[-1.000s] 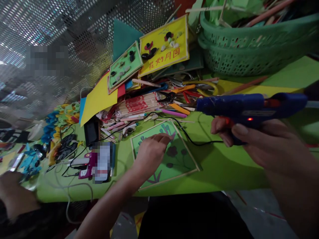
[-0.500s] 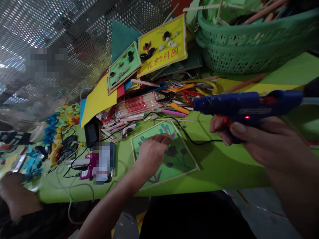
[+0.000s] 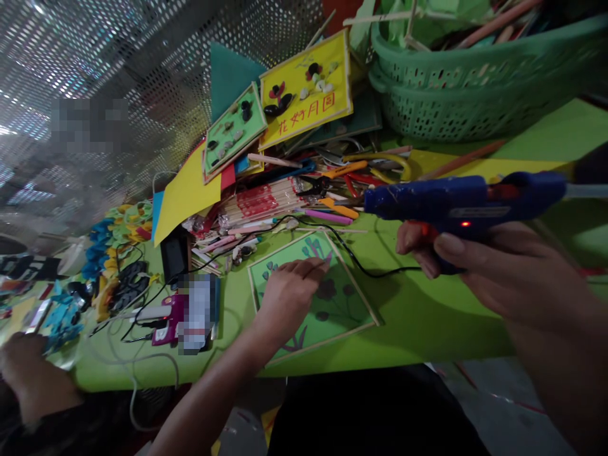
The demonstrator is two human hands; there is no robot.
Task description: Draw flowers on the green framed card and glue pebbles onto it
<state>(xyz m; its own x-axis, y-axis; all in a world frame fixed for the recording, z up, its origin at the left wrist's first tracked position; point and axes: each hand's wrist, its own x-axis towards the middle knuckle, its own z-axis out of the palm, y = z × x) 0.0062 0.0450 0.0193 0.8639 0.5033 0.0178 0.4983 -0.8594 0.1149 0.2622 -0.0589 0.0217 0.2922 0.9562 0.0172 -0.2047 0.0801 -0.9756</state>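
A blue glue gun (image 3: pixel 427 199) with a lit red light is gripped in my right hand (image 3: pixel 479 259), above the right part of the table. My left hand (image 3: pixel 289 294) lies on a green picture panel (image 3: pixel 351 320) with a pale stick frame, its fingers close together over the upper middle. Purple and grey flower and leaf shapes cover the panel. A purple piece (image 3: pixel 328 257) shows at my left fingertips; whether they pinch it or press on it is unclear. The gun's black cord (image 3: pixel 354 253) runs behind the panel.
Sticks, pliers and scissors (image 3: pixel 399 166) lie behind the panel, below a yellow framed picture (image 3: pixel 339 69) and a smaller green one (image 3: pixel 259 117). Green baskets (image 3: pixel 441 95) stand at the back right. A power strip (image 3: pixel 166 326) lies left; another person's hand (image 3: pixel 23 361) is far left.
The view has shifted slightly. Both my hands keep nearly the same places, and the left fingers have flattened a little over the panel.
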